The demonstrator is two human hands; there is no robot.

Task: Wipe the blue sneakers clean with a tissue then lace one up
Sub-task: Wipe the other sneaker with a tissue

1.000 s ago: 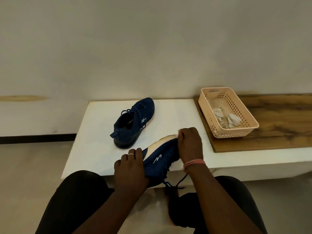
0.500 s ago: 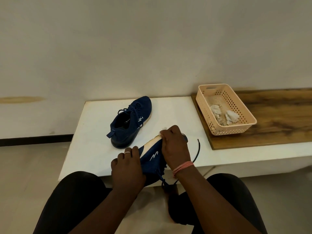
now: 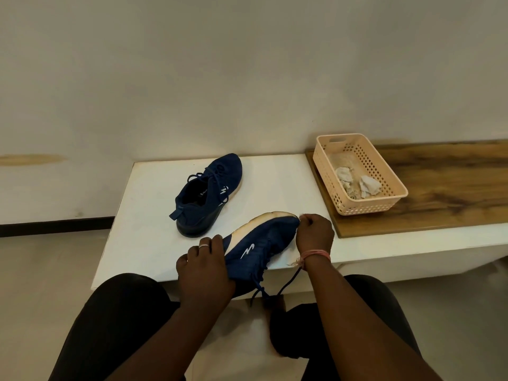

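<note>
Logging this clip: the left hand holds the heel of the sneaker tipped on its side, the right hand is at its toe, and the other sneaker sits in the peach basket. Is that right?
Not quite. The other sneaker stands on the white table, not in the peach basket, which holds crumpled tissues. The head view shows this. The left hand does hold the tipped sneaker at its heel, with the right hand at the toe.

No legible words or numbers appeared. The near sneaker (image 3: 255,248), lying tilted on its side, bore a white lightning-bolt-shaped logo on its flank. The far sneaker (image 3: 209,193), upright on the desk (image 3: 154,204), carried a similar white mark on its side and a small insole print too small to read.
</note>
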